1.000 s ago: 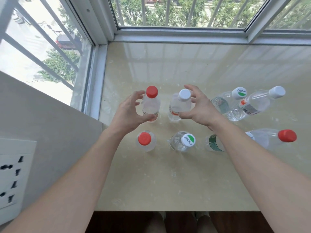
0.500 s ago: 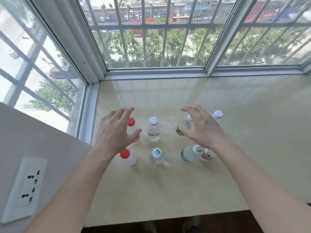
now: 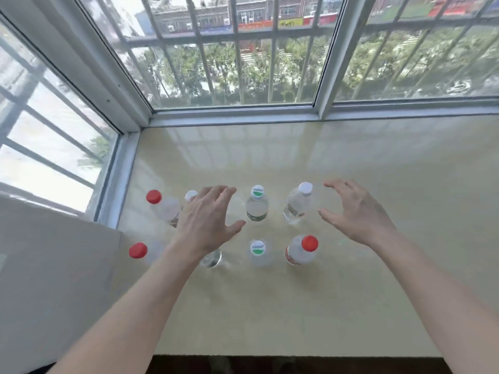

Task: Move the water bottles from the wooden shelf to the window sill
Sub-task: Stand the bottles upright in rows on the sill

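Head view, left hand point(image 3: 205, 222) hiding bottle point(image 3: 212, 259), window point(image 3: 232, 113)

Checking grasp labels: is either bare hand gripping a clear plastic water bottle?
No: left hand and right hand are open, fingers spread, holding nothing.

I count eight water bottles on one window sill point(image 3: 351, 292), in two rows of four. Three have red caps: the back-left bottle point(image 3: 164, 209), the front-left bottle point(image 3: 140, 251) and the front-right bottle point(image 3: 301, 252). Two have green-and-white caps: the back green-capped bottle point(image 3: 257, 206) and the front green-capped bottle point(image 3: 258, 252). Two have plain white caps: the half-hidden bottle point(image 3: 191, 195) and the back-right bottle point(image 3: 297, 206). The eighth bottle point(image 3: 212, 259) has its cap hidden under my wrist. Two hands show: the left hand point(image 3: 205, 220) and the right hand point(image 3: 356, 214).
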Motion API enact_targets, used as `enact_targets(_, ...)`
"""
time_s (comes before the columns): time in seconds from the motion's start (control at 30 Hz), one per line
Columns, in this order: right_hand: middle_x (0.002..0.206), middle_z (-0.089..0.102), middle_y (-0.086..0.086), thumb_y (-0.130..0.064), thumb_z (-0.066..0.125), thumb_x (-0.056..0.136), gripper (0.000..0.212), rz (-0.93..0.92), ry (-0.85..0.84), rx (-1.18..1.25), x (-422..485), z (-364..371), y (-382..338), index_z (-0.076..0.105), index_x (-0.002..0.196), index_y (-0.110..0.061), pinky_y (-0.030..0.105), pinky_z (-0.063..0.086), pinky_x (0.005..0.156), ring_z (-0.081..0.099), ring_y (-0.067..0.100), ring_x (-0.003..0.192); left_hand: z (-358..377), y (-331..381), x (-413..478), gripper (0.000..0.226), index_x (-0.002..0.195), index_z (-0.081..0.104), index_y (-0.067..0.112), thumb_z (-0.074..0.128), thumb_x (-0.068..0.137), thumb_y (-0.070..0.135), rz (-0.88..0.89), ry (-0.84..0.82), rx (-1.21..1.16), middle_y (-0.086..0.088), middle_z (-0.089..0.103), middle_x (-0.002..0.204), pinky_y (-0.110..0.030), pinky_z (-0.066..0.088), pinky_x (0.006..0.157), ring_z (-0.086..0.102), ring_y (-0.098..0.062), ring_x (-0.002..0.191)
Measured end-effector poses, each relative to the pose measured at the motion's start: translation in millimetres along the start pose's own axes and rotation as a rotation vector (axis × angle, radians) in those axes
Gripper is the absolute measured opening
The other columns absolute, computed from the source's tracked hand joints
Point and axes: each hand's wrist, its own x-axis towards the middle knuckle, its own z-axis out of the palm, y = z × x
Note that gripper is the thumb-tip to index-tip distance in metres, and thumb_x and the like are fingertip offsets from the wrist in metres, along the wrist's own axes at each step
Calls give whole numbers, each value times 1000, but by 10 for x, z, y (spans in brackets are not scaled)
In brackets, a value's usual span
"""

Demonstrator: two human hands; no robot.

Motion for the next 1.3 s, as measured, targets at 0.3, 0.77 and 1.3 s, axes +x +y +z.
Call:
enact_targets(0.3, 133, 50, -7, -47, 74, 77, 69, -44, -129, 156, 393, 450, 303, 46, 137, -30, 41, 48, 94, 51, 15, 123, 457, 240, 228, 70, 138, 46, 20, 72, 79, 48, -159, -43, -130, 6, 52, 135, -34, 48, 87, 43, -18, 127)
enact_targets(0.77, 130, 52, -14, -12, 83, 71, 79, -209, -434, 368, 1033, 661, 524, 50, 137, -42, 32, 45, 101, 50, 12, 119, 866, 261, 633, 66, 126, 55, 28, 84, 68, 44, -302, -61, -400, 11, 58, 125, -25, 37, 88, 56, -16, 111)
enact_targets(1.3, 119, 56, -18, -36, 85, 65, 67, -252, -149, 350, 798, 806, 501, 55, 125, -37, 42, 54, 87, 56, 6, 105, 845, 207, 640, 62, 119, 58, 28, 88, 66, 37, -198, -91, -485, 14, 58, 116, -20, 38, 74, 54, -11, 98)
